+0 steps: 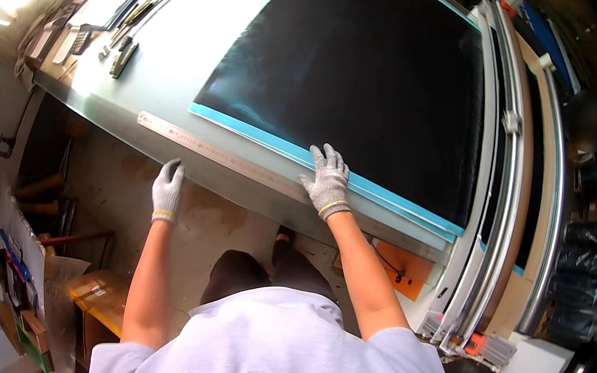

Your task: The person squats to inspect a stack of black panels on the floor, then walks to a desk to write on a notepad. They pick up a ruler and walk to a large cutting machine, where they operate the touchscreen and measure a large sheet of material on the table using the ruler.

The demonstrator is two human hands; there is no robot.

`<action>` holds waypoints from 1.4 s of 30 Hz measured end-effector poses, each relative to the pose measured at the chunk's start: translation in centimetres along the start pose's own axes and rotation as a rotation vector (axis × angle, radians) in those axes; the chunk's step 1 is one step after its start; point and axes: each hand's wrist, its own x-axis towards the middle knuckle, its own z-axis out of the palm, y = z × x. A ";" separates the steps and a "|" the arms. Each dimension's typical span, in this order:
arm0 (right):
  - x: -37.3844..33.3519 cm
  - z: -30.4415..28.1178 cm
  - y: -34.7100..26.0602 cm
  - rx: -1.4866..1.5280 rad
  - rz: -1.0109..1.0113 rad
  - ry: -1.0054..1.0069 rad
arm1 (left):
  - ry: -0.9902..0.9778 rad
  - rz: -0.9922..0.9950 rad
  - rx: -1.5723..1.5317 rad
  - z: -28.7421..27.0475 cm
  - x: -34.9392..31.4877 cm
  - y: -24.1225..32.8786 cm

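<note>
My right hand [329, 179], in a grey knit glove with a yellow band at the cuff, rests with fingers spread on the near edge of a stack of black sheets [375, 75]. A light-blue strip [259, 137] shows along that edge, under the fingers. A long metal ruler [219, 154] lies between the sheets and the table's front edge, its right end running up to my right hand. My left hand [167, 189], gloved the same way, hangs just off the front edge of the table [118, 113]. Its fingers point forward, slightly bent, holding nothing that shows.
Knives and other hand tools [124, 57] and a calculator [81, 41] lie at the table's far left. A long machine with metal rails [507, 170] borders the right side, with dark wrapped rolls [582, 261] beyond it. A cardboard box [100, 296] stands at lower left.
</note>
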 end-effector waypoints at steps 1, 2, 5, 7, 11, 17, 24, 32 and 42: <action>1.3 0.4 -0.7 -0.054 0.013 -0.023 | -0.015 -0.022 0.007 0.8 2.4 0.4; 2.5 0.7 -1.4 -0.108 0.026 -0.046 | -0.030 -0.042 0.014 1.4 4.7 0.7; 4.8 2.2 -3.8 -0.119 0.113 -0.144 | 0.058 0.035 0.246 1.7 12.0 -1.2; 5.1 3.1 -4.8 -0.122 0.103 -0.119 | 0.095 0.004 0.390 2.8 16.7 -2.9; 5.8 4.4 -7.4 -0.118 0.104 -0.077 | -0.124 -0.089 0.237 4.1 21.6 -5.2; 5.4 4.2 -9.3 -0.051 0.233 0.068 | -0.225 -0.451 -0.311 4.8 22.7 -0.7; 3.5 4.7 -13.3 1.393 1.048 -0.029 | -0.298 -0.471 -0.348 3.3 22.9 1.6; 1.2 4.9 1.0 1.948 1.505 0.634 | -0.343 -0.427 -0.230 0.6 23.6 -3.6; -5.8 -4.2 17.9 1.430 1.707 1.198 | -0.358 -0.346 -0.054 -1.9 25.8 -7.0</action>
